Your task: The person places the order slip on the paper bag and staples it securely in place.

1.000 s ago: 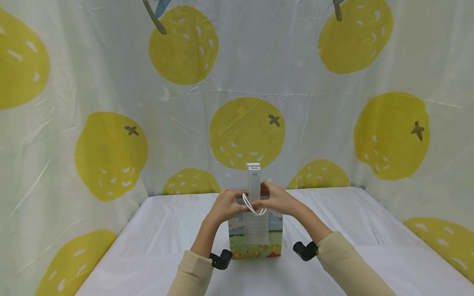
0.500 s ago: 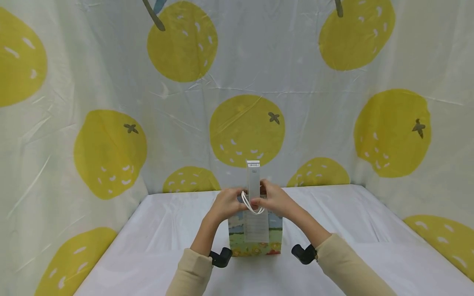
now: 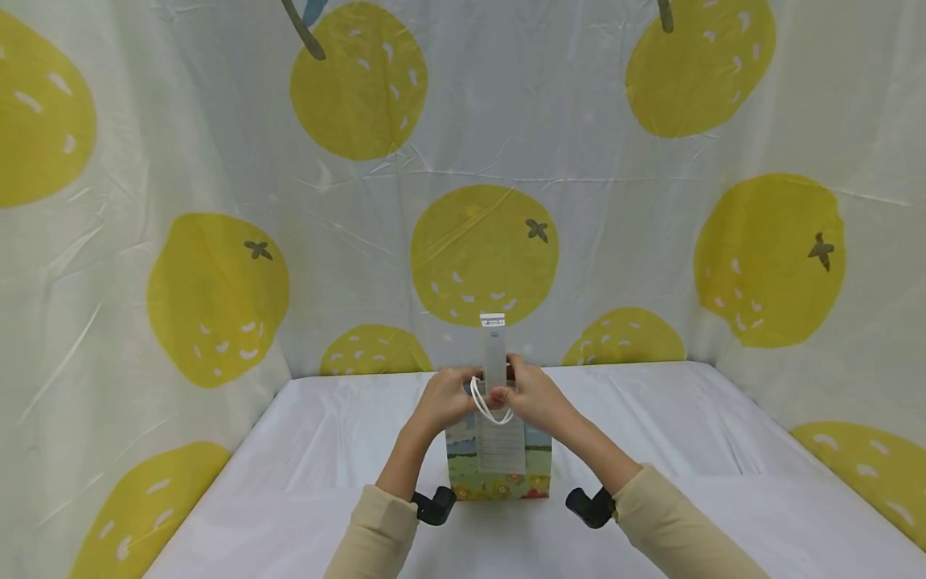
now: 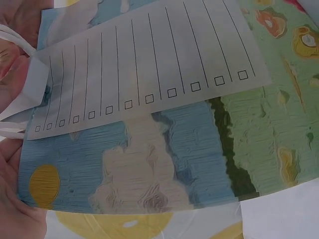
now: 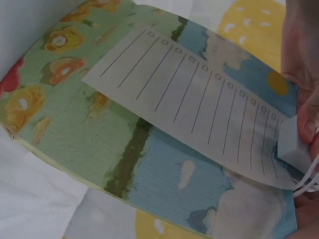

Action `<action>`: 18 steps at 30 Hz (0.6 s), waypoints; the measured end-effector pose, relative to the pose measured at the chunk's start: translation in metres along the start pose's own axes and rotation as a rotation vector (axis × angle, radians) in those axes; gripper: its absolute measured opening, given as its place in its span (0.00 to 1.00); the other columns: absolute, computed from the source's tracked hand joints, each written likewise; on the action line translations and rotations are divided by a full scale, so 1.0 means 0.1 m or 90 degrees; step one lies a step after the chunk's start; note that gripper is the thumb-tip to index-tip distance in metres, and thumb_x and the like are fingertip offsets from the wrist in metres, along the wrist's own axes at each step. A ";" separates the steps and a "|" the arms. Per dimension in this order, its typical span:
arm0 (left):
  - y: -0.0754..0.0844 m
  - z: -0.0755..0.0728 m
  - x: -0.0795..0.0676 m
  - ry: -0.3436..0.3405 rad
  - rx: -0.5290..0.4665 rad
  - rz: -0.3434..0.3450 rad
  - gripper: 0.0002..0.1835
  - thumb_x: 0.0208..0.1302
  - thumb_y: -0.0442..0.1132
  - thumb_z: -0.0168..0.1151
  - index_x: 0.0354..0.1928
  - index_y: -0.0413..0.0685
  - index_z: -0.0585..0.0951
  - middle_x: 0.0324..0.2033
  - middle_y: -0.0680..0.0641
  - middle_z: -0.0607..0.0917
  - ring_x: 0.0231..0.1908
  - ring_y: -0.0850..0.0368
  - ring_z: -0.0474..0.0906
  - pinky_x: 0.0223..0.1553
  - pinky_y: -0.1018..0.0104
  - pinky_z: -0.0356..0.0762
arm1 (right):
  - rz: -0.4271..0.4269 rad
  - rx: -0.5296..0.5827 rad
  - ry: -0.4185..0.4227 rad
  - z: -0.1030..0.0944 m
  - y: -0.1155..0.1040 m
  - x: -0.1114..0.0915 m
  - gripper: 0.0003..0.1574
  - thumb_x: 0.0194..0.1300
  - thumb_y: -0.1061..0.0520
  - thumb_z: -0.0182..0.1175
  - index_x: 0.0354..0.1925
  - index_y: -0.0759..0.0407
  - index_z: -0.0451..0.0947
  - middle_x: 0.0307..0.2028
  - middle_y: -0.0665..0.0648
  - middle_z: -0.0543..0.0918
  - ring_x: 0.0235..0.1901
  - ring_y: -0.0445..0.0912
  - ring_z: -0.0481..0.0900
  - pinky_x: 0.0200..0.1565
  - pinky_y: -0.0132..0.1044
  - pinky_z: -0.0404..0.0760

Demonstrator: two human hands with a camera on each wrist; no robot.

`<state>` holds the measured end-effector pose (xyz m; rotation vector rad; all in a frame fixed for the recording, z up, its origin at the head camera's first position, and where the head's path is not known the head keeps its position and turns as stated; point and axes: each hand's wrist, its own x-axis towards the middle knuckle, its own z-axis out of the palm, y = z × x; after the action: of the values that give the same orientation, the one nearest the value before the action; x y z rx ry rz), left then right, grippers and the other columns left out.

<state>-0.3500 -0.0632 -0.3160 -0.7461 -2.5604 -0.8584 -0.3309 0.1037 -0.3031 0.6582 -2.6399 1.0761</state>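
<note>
A paper bag (image 3: 460, 466) with a painted meadow and sky stands upright before me. A pale lined sheet with small checkboxes (image 3: 501, 452) lies against its front. From the bag's top edge rises a slim long white device (image 3: 495, 354), stapler-like in shape. Its blunt white lower end (image 5: 293, 147) sits over the sheet's top edge. My right hand (image 3: 541, 396) pinches the device low down, thumb in front. At the bag's upper left, my left hand (image 3: 443, 400) grips the top edge, thumb in front. A white cord handle (image 3: 475, 394) loops down between the hands.
White cloth covers the table (image 3: 325, 458). Behind it and at both sides hangs a pale curtain (image 3: 600, 241) printed with yellow fruit. A black wrist camera (image 3: 436, 507) is strapped to the left wrist, another (image 3: 590, 508) to the right.
My right hand and wrist have shifted slightly left, and the white device's top has moved a little left with them. The cord loop has shifted slightly left too. My left hand keeps its hold.
</note>
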 end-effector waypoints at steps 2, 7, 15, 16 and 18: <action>0.00 0.01 0.00 0.008 -0.009 -0.007 0.25 0.48 0.53 0.68 0.46 0.44 0.82 0.36 0.44 0.86 0.29 0.54 0.79 0.27 0.69 0.72 | 0.003 -0.001 0.011 0.02 0.00 -0.01 0.35 0.63 0.55 0.56 0.61 0.71 0.58 0.49 0.65 0.78 0.51 0.56 0.76 0.47 0.48 0.77; -0.01 0.04 0.00 0.036 -0.024 0.002 0.24 0.47 0.52 0.69 0.44 0.45 0.83 0.34 0.44 0.87 0.23 0.59 0.74 0.24 0.73 0.67 | 0.008 0.013 0.045 0.07 0.01 -0.01 0.32 0.61 0.57 0.58 0.59 0.70 0.61 0.47 0.65 0.79 0.48 0.56 0.78 0.46 0.49 0.77; 0.01 0.02 -0.01 0.031 -0.004 0.005 0.23 0.49 0.53 0.67 0.43 0.45 0.84 0.30 0.45 0.87 0.19 0.61 0.73 0.20 0.74 0.65 | -0.009 0.021 0.019 0.04 0.03 -0.02 0.31 0.63 0.57 0.56 0.59 0.69 0.60 0.48 0.65 0.78 0.48 0.56 0.77 0.46 0.48 0.77; 0.02 0.00 -0.01 0.020 0.000 -0.003 0.24 0.49 0.54 0.67 0.44 0.46 0.83 0.31 0.45 0.87 0.20 0.61 0.74 0.21 0.74 0.66 | -0.009 0.021 0.003 0.01 0.04 -0.01 0.32 0.63 0.56 0.56 0.60 0.69 0.59 0.49 0.65 0.78 0.50 0.57 0.77 0.47 0.49 0.77; 0.03 -0.02 0.00 -0.006 0.000 -0.020 0.26 0.49 0.55 0.66 0.46 0.46 0.82 0.33 0.45 0.87 0.23 0.59 0.76 0.21 0.73 0.67 | -0.007 0.028 -0.031 -0.04 0.05 0.00 0.34 0.64 0.53 0.55 0.61 0.69 0.57 0.51 0.66 0.76 0.52 0.57 0.75 0.48 0.49 0.76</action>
<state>-0.3483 -0.0621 -0.3130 -0.7136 -2.5865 -0.8655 -0.3331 0.1096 -0.3032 0.7152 -2.6572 1.1315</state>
